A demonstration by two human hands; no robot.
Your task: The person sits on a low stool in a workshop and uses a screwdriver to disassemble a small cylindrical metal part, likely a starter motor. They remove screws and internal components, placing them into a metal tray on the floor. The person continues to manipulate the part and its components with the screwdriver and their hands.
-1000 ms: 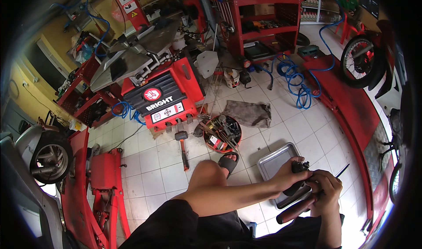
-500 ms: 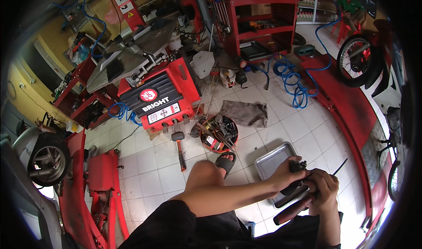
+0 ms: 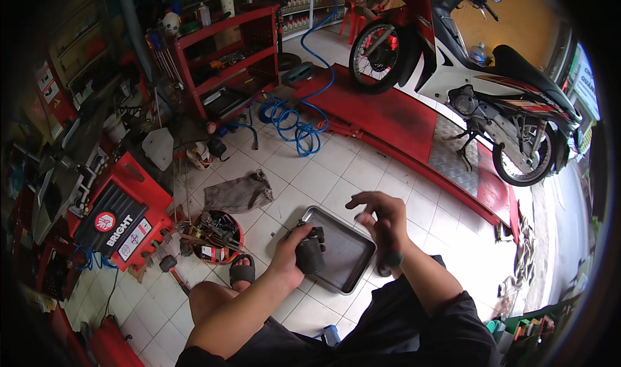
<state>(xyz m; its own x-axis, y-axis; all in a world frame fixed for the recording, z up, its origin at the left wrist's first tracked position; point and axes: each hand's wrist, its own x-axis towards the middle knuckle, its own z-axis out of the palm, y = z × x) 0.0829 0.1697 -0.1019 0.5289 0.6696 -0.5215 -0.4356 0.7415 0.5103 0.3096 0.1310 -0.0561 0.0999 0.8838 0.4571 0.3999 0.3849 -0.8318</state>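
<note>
Left hand (image 3: 288, 254) closed around a dark cylindrical part (image 3: 311, 255) over the left edge of a grey tray (image 3: 346, 254) on the tiled floor (image 3: 294, 184); right hand (image 3: 384, 218), near the tray's right side, grips a blurred dark handle (image 3: 391, 258), thumb and forefinger spread.

Daylight enters at the right edge of the white square-tiled floor (image 3: 453, 257), overexposing its tiles; the left edge is dim, slight blur softens the bare right hand (image 3: 389, 221), and fisheye distortion bends lines toward a black rim.
</note>
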